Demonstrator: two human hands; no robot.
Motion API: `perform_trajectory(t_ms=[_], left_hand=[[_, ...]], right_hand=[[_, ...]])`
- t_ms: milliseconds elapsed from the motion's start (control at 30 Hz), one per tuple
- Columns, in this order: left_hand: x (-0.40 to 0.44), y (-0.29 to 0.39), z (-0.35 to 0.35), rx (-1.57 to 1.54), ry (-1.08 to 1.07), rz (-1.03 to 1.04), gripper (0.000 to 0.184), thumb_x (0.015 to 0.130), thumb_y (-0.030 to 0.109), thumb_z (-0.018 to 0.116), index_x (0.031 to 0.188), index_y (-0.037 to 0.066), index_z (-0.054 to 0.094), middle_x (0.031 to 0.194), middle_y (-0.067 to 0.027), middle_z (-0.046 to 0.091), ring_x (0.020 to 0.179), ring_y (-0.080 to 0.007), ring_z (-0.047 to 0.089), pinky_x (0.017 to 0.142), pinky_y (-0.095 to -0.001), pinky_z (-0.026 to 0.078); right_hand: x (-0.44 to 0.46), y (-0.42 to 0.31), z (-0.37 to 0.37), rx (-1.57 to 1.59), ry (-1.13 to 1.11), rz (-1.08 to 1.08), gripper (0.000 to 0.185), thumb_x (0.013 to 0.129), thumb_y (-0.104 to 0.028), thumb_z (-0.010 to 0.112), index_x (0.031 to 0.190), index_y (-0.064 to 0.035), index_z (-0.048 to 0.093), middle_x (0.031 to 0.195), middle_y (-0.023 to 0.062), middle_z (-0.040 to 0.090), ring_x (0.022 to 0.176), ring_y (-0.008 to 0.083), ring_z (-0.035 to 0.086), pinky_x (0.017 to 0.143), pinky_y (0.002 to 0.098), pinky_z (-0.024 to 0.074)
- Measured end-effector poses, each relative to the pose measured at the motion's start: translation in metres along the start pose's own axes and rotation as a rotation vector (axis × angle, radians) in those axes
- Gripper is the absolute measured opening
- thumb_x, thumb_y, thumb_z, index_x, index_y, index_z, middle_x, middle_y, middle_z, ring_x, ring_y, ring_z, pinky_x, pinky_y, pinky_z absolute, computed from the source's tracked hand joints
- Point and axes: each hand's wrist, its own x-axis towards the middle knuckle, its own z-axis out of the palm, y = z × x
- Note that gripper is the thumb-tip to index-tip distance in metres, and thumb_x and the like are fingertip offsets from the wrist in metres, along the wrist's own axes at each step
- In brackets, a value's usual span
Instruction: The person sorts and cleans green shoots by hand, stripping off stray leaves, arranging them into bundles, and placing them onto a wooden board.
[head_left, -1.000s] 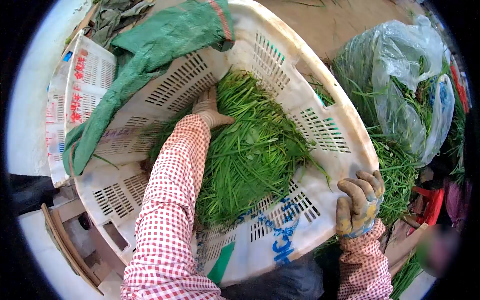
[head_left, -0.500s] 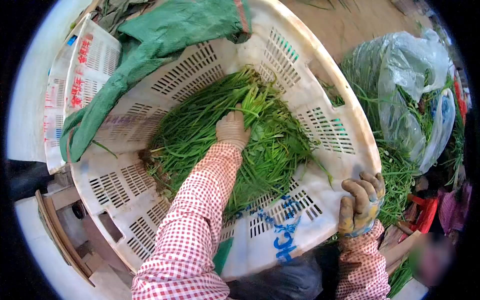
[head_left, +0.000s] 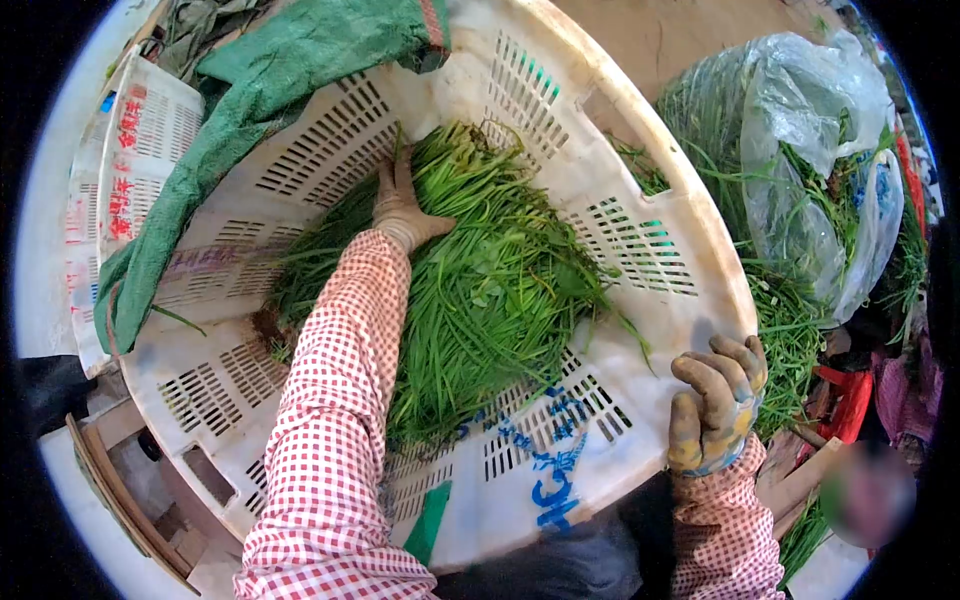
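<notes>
A heap of long, thin green vegetable stalks (head_left: 490, 290) lies in the bottom of a large white slatted plastic basket (head_left: 690, 270). My left hand (head_left: 405, 205), in a tan glove, reaches deep into the basket at the heap's far left edge. Its thumb points right across the stalks and its fingers stretch away, apart from the thumb; the fingertips are partly hidden by the greens. My right hand (head_left: 718, 405), in a stained yellow-grey glove, has its fingers curled over the basket's right rim.
A green woven sack (head_left: 300, 70) drapes over the basket's far left rim. Another white basket (head_left: 150, 150) with red lettering stands behind it. To the right, a clear plastic bag (head_left: 800, 130) holds more greens, with loose stalks (head_left: 785, 340) below. Wooden boards (head_left: 120, 480) lie at lower left.
My left hand has come off the middle of the heap and moved left, its fingers opening out. My right hand stays on the rim. The view has shifted slightly.
</notes>
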Motion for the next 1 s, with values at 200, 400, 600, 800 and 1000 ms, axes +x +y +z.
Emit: perform_trajectory(t_ms=[200, 400, 600, 800, 1000], left_hand=[[-0.037, 0.023, 0.02, 0.172, -0.052, -0.076, 0.099, 0.073, 0.04, 0.074, 0.147, 0.014, 0.013, 0.149, -0.0192, 0.02, 0.138, -0.0322, 0.02, 0.112, -0.0429, 0.023], [-0.078, 0.034, 0.041, 0.267, 0.207, -0.015, 0.083, 0.069, 0.039, 0.077, 0.136, 0.012, 0.037, 0.145, -0.0184, 0.028, 0.136, -0.0324, 0.024, 0.111, -0.0468, 0.02], [-0.077, 0.041, 0.043, 0.064, 0.048, 0.045, 0.082, 0.064, 0.026, 0.081, 0.132, 0.009, 0.039, 0.132, -0.0155, 0.045, 0.125, -0.0284, 0.04, 0.107, -0.0431, 0.029], [-0.067, 0.051, -0.005, -0.218, -0.04, -0.247, 0.098, 0.072, 0.022, 0.072, 0.146, 0.01, 0.01, 0.132, -0.0204, 0.047, 0.104, -0.0302, 0.058, 0.087, -0.0362, 0.05], [-0.044, 0.052, -0.007, -0.171, -0.288, -0.201, 0.108, 0.07, 0.031, 0.076, 0.147, 0.007, 0.003, 0.132, -0.0212, 0.046, 0.118, -0.0308, 0.051, 0.098, -0.0351, 0.044]], right_hand=[[0.0, -0.001, -0.001, -0.002, -0.008, 0.0, 0.025, 0.077, -0.024, 0.056, 0.1, -0.0134, 0.059, 0.094, 0.004, 0.063, 0.099, 0.0308, 0.052, 0.101, 0.0493, 0.0296], [-0.002, 0.001, 0.001, 0.005, 0.022, -0.011, 0.023, 0.077, -0.023, 0.056, 0.098, -0.0133, 0.059, 0.094, 0.0041, 0.063, 0.098, 0.0309, 0.053, 0.101, 0.0493, 0.0301], [-0.001, 0.001, 0.003, 0.035, 0.059, -0.022, 0.022, 0.078, -0.023, 0.055, 0.097, -0.0131, 0.06, 0.093, 0.0049, 0.063, 0.097, 0.0307, 0.054, 0.101, 0.0493, 0.0303], [-0.002, 0.003, 0.003, 0.047, 0.091, -0.018, 0.021, 0.08, -0.025, 0.054, 0.096, -0.013, 0.06, 0.092, 0.0052, 0.062, 0.097, 0.03, 0.054, 0.1, 0.0488, 0.0307], [-0.004, 0.005, 0.004, 0.064, 0.108, -0.012, 0.022, 0.079, -0.024, 0.055, 0.097, -0.0134, 0.06, 0.093, 0.0049, 0.062, 0.097, 0.0298, 0.054, 0.1, 0.0486, 0.031]])
